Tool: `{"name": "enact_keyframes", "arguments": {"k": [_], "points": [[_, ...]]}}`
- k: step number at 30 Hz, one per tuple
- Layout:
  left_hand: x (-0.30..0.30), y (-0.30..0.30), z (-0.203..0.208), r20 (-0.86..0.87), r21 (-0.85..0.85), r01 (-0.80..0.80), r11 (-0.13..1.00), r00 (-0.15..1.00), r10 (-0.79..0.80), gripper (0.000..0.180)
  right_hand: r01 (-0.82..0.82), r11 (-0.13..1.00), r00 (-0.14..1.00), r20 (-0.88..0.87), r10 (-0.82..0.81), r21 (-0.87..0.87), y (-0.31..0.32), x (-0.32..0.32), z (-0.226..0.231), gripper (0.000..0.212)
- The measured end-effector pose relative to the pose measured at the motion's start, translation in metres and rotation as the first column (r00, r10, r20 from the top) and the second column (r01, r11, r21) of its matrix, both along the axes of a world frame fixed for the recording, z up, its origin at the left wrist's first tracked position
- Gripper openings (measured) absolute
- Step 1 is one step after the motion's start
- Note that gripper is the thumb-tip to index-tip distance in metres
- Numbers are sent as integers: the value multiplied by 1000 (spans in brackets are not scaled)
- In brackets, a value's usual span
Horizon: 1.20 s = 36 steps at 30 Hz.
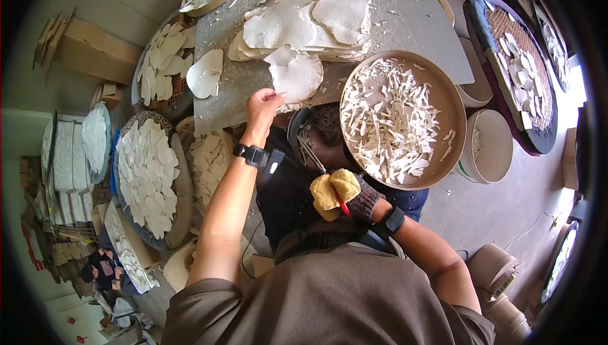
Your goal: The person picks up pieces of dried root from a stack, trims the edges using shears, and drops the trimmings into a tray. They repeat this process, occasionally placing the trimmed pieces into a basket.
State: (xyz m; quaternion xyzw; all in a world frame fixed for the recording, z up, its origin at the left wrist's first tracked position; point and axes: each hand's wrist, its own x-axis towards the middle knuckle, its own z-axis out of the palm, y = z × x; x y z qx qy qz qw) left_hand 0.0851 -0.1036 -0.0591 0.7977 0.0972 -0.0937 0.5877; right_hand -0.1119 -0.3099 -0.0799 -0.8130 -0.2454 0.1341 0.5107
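Observation:
My left hand [263, 108] reaches forward and pinches the near edge of a thin white flat sheet [296, 75] that lies at the front of the grey work slab [405, 28]. My right hand [354, 198], in a dark fingerless glove with yellow padding, is drawn close to my chest and holds scissors [320, 161] with a red handle. A pile of similar white sheets [310, 16] lies further back on the slab. A round brown tray [453, 123] full of white scraps sits right of my left hand.
Round baskets of white cut pieces [149, 177] stand at the left, with another [166, 63] behind it. White tubs [493, 145] and a dark-rimmed woven tray [516, 60] are at the right. Cardboard boxes [88, 47] lie far left.

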Motion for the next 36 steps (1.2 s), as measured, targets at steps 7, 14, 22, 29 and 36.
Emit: {"name": "enact_keyframes", "arguments": {"k": [7,14,22,29,36], "points": [[-13,15,39,189,-369,78,926,982,-7,19,216,890,917,-396,-44,402,1,-6,-17,32],[-26,22,91,3,-474,103,875,993,-116,24,231,661,907,-404,119,714,-13,5,0,37],[-38,5,94,-116,-453,263,852,930,-349,30,163,804,936,-348,58,572,-25,2,10,34],[-62,-40,61,160,-554,125,823,986,-42,52,428,213,785,-478,394,878,-26,-5,34,25],[-57,-59,74,131,-496,348,795,936,-328,58,421,415,817,-536,212,806,-36,-21,21,24]]}}
